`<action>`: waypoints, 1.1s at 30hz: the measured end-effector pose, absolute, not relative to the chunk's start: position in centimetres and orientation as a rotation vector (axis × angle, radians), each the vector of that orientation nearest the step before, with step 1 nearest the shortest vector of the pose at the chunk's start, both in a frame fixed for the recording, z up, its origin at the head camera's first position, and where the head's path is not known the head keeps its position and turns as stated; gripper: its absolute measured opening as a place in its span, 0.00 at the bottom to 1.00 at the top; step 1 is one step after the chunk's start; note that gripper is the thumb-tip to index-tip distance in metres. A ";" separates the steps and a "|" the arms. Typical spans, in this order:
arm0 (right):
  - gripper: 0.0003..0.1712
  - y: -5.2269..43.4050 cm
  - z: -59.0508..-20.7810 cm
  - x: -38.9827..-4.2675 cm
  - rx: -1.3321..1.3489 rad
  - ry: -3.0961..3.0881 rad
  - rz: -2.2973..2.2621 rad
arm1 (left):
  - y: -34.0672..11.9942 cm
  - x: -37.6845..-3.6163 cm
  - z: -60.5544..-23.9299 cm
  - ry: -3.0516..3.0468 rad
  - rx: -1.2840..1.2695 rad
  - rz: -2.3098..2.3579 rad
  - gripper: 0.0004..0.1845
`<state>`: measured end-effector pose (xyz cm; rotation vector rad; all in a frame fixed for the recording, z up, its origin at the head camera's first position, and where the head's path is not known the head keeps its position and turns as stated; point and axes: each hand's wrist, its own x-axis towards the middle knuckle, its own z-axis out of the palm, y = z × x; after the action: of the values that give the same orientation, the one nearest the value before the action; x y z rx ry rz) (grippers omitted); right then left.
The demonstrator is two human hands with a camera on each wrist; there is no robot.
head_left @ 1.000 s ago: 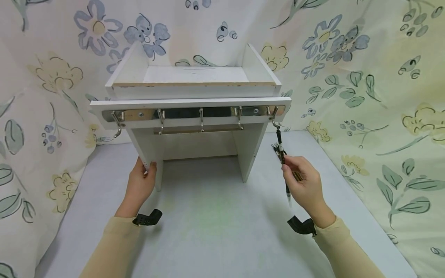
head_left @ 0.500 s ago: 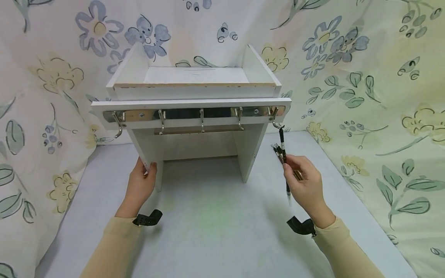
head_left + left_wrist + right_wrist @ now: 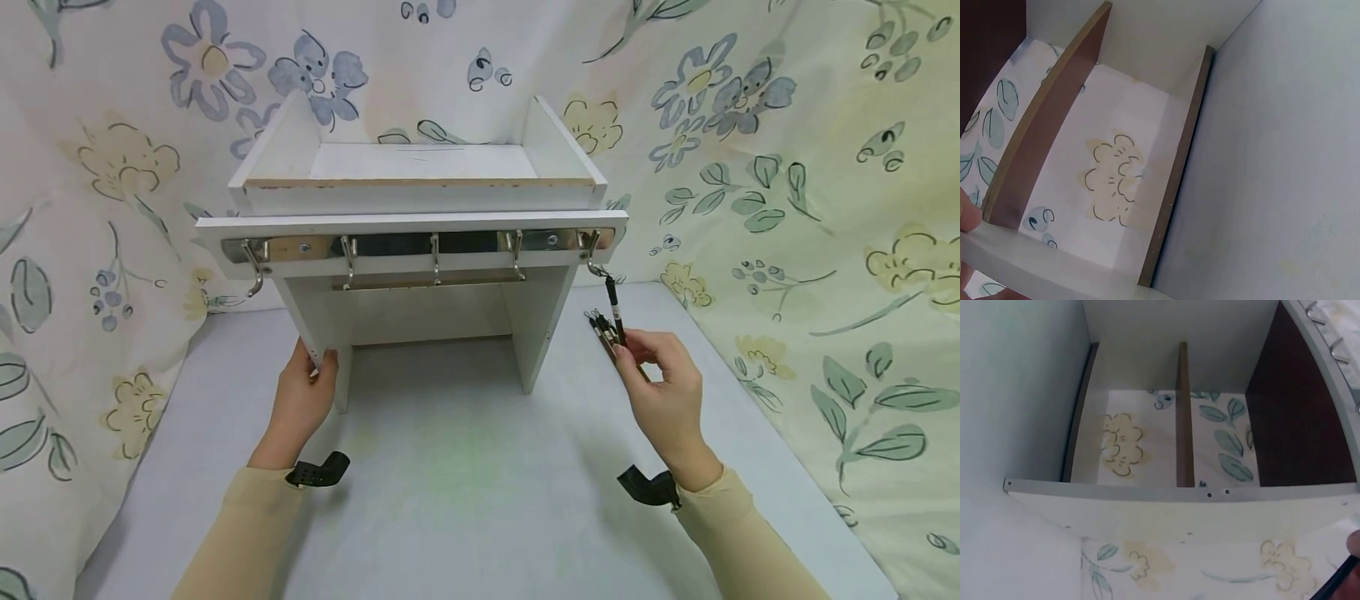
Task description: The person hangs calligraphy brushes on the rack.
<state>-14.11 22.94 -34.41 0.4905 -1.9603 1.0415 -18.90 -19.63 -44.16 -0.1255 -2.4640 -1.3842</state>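
Observation:
A white shelf unit stands on the table, with a metal rail of several hooks along its front. My left hand grips the lower front edge of its left side panel. Beside the rightmost hook, my right hand pinches a slim black calligraphy brush, held nearly upright. The brush's cord loop is at the hook's tip; whether it is caught there I cannot tell. The brush's lower end is hidden by the hand. In the right wrist view only a dark piece of the handle shows.
Several more brushes with loops lie on the table behind my right hand. Flower-patterned cloth hangs at the back and both sides. The grey-white tabletop stretches in front of the shelf. Inside the shelf is a dividing board.
The brush's top has shifted right, away from the hook, and it leans more. My right hand has moved slightly up and right; the brush's pale tip has gone from sight. The left hand stays put.

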 end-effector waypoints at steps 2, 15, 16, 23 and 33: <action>0.15 23.0 -34.4 -14.1 0.489 -1.958 1.036 | -19.7 -18.9 -44.2 -2.457 -0.131 -1.383 0.28; 0.16 23.2 -34.5 -14.2 0.509 -1.947 1.029 | -19.6 -18.9 -44.1 -2.472 -0.125 -1.383 0.28; 0.16 23.2 -34.5 -14.2 0.508 -1.948 1.029 | -19.6 -18.9 -44.1 -2.470 -0.126 -1.383 0.28; 0.16 23.1 -34.3 -14.1 0.502 -1.946 1.027 | -19.6 -18.9 -44.2 -2.457 -0.134 -1.394 0.28; 0.15 22.9 -34.0 -14.3 0.495 -1.878 1.000 | -19.6 -18.8 -43.9 -2.470 -0.121 -1.407 0.28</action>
<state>-14.33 22.85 -33.99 0.4948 -1.8784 0.9999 -18.82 -19.61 -43.95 -0.1213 -2.4700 -1.4068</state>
